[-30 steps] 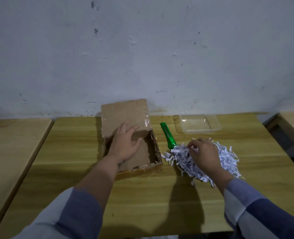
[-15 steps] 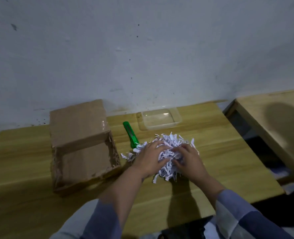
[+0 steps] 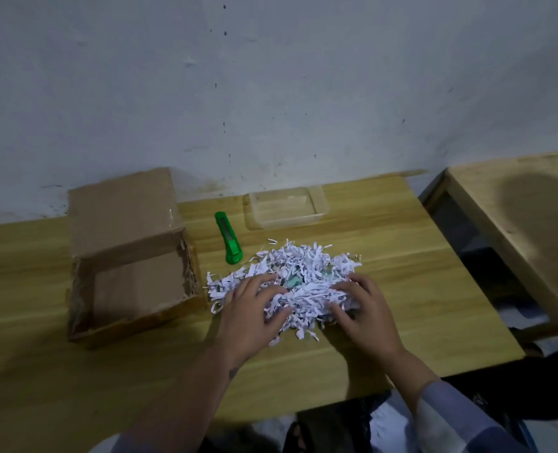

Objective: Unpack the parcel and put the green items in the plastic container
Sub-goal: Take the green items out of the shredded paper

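An opened cardboard parcel point(image 3: 130, 256) stands at the left of the wooden table, its inside bare. A heap of white shredded paper point(image 3: 304, 273) lies to its right. A small pale green item point(image 3: 293, 281) peeks out in the middle of the heap. My left hand point(image 3: 251, 308) rests spread on the heap's left side and my right hand point(image 3: 362, 308) on its right side, fingers in the shreds. A clear plastic container point(image 3: 286, 207) sits near the wall with nothing in it. A green utility knife point(image 3: 228, 237) lies between the parcel and the container.
The wooden table point(image 3: 418, 289) ends at the right, with a gap before a second wooden table point(image 3: 516, 223). A white wall runs right behind the parcel and the container.
My hands have spread apart across the shredded paper, baring a pale green item in the middle. The view has drawn nearer to the table.
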